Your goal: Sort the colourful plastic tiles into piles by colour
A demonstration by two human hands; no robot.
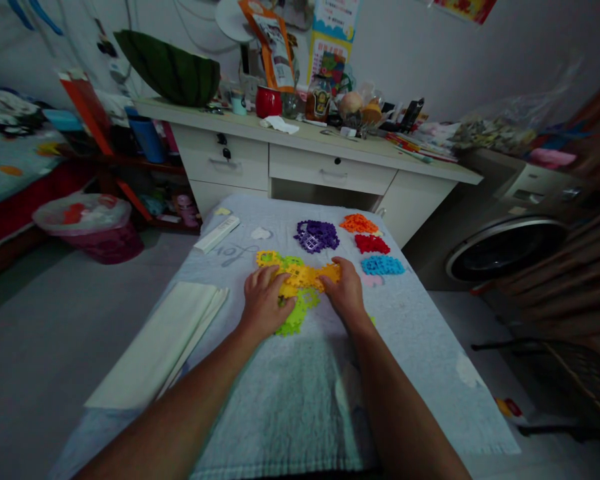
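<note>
Yellow interlocking plastic tiles [307, 275] form a strip between my two hands, above the cloth-covered table. My right hand [345, 293] pinches the strip's right end between thumb and fingers. My left hand [264, 300] curves around the left part of the yellow tiles, its fingertips on them. Lime-green interlocking tiles [294, 320] lie below and partly under the yellow ones, beside my left thumb. Farther back sits a pile of purple tiles [317, 236]. Orange tiles [359, 224], red tiles [373, 244] and blue tiles [383, 265] are heaped separately on the right.
A folded cream cloth [155, 347] lies on the table's left side, with a white narrow box [217, 235] behind it. Beyond the table stands a white desk [230, 157] carrying a cut watermelon [173, 70] and jars. A washing machine [505, 220] is at right.
</note>
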